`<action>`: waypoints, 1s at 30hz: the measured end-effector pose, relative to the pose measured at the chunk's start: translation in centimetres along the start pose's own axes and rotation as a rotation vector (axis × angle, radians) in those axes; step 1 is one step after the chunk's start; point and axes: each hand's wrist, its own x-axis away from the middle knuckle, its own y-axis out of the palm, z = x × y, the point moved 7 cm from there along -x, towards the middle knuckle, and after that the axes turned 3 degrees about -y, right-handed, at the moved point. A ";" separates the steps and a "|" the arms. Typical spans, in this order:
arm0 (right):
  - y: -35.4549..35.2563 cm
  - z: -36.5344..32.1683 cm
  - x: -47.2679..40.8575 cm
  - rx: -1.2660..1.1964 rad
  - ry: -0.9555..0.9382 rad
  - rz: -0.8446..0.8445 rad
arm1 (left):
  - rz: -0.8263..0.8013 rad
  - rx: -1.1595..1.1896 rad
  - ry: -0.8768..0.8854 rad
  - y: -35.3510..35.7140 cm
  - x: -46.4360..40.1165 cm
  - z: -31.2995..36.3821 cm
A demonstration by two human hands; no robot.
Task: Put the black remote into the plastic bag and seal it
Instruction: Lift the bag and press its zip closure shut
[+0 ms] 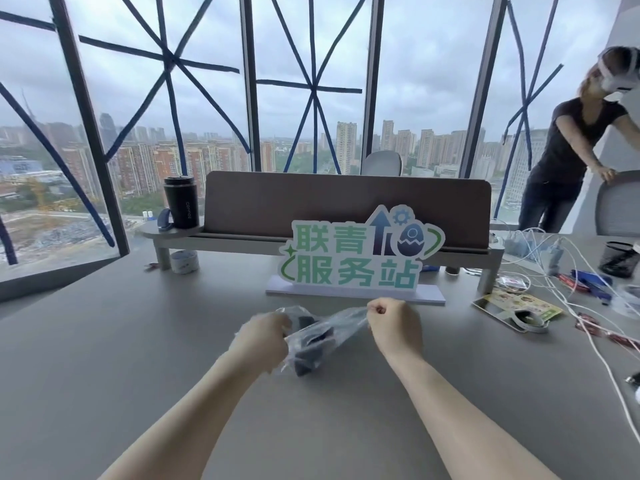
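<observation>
Grey table [104,341] before taped windows [311,81], brown divider [346,202] on shelf [180,239], overcast daylight, grey chair [620,206].

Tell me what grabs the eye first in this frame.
Front and centre, the left hand and right hand stretch a clear plastic bag between them above the grey table, the black remote already inside. Just behind stands a green-lettered sign; beyond, tall windows crossed with blue tape show a city skyline.
</observation>
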 end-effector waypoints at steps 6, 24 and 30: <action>-8.6 -7.8 -2.1 -0.063 -0.192 0.254 | 0.256 0.795 0.086 -11.7 -0.8 3.6; -16.4 -8.6 -2.3 0.364 -0.051 0.112 | 0.206 0.754 0.253 -9.4 0.2 6.7; -13.0 -12.9 -0.3 0.376 -0.456 -0.157 | 0.208 0.707 0.327 -9.1 1.2 10.1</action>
